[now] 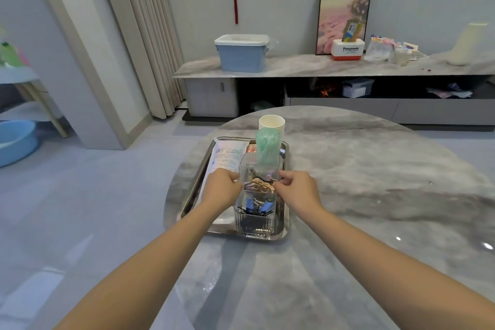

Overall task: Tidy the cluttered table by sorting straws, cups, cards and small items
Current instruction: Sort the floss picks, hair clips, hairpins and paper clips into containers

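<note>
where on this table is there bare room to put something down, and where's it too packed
Bare marble table stretches right of the metal tray to the far rim, and between the tray's near edge and the person. Crowded: the tray itself, holding the clear organizer, green straws, paper cups and a white packet, with the left hand and right hand at the organizer.

Both bare forearms reach forward and converge. The left hand [223, 187] and the right hand [297, 187] sit level, close together, knuckles up, fingers curled inward toward each other.
</note>
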Demonstrator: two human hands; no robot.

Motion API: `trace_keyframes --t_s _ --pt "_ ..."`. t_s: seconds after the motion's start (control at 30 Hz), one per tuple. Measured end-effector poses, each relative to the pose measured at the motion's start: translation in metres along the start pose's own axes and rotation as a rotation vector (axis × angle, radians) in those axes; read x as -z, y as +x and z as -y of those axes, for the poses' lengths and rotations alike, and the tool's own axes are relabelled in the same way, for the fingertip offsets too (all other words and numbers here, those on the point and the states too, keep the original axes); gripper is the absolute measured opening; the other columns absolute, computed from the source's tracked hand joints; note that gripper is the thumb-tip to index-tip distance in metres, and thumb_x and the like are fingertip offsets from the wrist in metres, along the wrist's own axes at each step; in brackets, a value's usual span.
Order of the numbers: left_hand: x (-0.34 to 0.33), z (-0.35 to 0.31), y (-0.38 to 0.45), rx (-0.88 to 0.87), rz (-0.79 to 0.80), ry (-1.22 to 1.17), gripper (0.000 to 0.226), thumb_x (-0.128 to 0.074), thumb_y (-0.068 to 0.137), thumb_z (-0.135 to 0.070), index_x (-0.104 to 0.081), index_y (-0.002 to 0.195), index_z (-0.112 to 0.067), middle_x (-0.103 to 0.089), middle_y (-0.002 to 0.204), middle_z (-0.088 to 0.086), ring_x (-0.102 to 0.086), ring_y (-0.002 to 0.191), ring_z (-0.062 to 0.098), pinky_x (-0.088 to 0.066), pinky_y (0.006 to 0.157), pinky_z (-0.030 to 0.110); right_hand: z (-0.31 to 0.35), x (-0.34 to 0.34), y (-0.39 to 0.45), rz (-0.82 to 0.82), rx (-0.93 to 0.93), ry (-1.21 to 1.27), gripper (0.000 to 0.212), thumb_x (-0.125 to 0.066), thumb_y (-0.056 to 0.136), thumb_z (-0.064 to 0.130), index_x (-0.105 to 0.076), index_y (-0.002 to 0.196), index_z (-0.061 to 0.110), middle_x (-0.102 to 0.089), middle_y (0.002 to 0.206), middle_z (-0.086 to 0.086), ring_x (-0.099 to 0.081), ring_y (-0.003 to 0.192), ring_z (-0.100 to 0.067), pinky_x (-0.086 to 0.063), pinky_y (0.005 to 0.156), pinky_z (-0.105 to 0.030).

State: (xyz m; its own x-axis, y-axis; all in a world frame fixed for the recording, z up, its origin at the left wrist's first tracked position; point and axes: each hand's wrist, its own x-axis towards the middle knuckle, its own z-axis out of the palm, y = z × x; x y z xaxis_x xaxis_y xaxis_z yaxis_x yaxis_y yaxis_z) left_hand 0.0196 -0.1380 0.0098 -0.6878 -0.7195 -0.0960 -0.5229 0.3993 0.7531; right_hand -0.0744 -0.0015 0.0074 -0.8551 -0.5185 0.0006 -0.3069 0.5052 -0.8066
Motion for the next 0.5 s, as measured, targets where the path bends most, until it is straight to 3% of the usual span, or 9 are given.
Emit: trace_keyframes --t_s 0.07,0.17,0.3,0.4,0.47,0.5 --pt "0.000 0.002 0.003 -0.002 -0.004 0.007 0.029 -0.051 0.088 -0.008 -0.068 0.111 -0.003 -0.067 0.115 0.011 -0.069 0.083 0.028 -0.058 0.074 0.041 -0.001 -0.005 0.003 -0.007 0.000 0.001 0.031 -0.061 0.084 0.008 -0.060 0.109 -0.009 -0.068 0.092 -0.023 -0.065 0.087 -0.030 -0.050 0.073 -0.026" --pt "-0.001 0.004 0.006 -0.011 0.002 0.040 0.031 -0.050 0.089 -0.008 -0.067 0.115 -0.007 -0.069 0.112 0.011 -0.068 0.087 0.028 -0.058 0.077 0.040 -0.002 -0.008 0.005 -0.005 0.014 -0.030 0.029 -0.061 0.086 0.011 -0.062 0.108 -0.007 -0.068 0.089 -0.022 -0.064 0.075 -0.023 -0.040 0.056 -0.015" --pt "-0.005 0.003 0.010 -0.017 -0.004 0.050 0.027 -0.050 0.091 -0.007 -0.069 0.110 -0.005 -0.068 0.111 0.011 -0.067 0.087 0.029 -0.057 0.078 0.041 -0.005 -0.010 0.007 -0.029 0.012 -0.026 0.029 -0.060 0.087 0.011 -0.061 0.109 -0.008 -0.068 0.090 -0.022 -0.065 0.081 -0.024 -0.037 0.056 -0.016" --pt "-0.010 0.005 0.009 -0.018 -0.014 0.063 0.029 -0.052 0.092 -0.009 -0.066 0.117 -0.005 -0.066 0.119 0.010 -0.067 0.089 0.029 -0.056 0.081 0.040 -0.008 -0.010 0.008 -0.008 0.025 -0.063 0.028 -0.060 0.087 0.009 -0.064 0.111 -0.005 -0.069 0.084 -0.019 -0.059 0.070 -0.010 -0.035 0.052 -0.002" --pt "-0.012 0.006 0.009 -0.012 -0.019 0.083 0.030 -0.054 0.091 -0.011 -0.065 0.118 -0.006 -0.066 0.118 0.011 -0.067 0.091 0.029 -0.056 0.082 0.039 -0.011 -0.008 0.008 0.003 0.019 -0.056 0.034 -0.061 0.088 0.013 -0.063 0.120 0.004 -0.066 0.077 -0.006 -0.059 0.072 -0.012 -0.037 0.055 -0.004" --pt "-0.012 0.007 0.010 -0.003 -0.013 0.096 0.030 -0.056 0.089 -0.011 -0.065 0.118 -0.008 -0.068 0.114 0.011 -0.067 0.091 0.028 -0.056 0.082 0.039 -0.011 -0.007 0.009 0.002 0.017 -0.055 0.035 -0.062 0.088 0.018 -0.062 0.122 0.008 -0.062 0.075 0.001 -0.058 0.074 -0.013 -0.042 0.062 -0.012"
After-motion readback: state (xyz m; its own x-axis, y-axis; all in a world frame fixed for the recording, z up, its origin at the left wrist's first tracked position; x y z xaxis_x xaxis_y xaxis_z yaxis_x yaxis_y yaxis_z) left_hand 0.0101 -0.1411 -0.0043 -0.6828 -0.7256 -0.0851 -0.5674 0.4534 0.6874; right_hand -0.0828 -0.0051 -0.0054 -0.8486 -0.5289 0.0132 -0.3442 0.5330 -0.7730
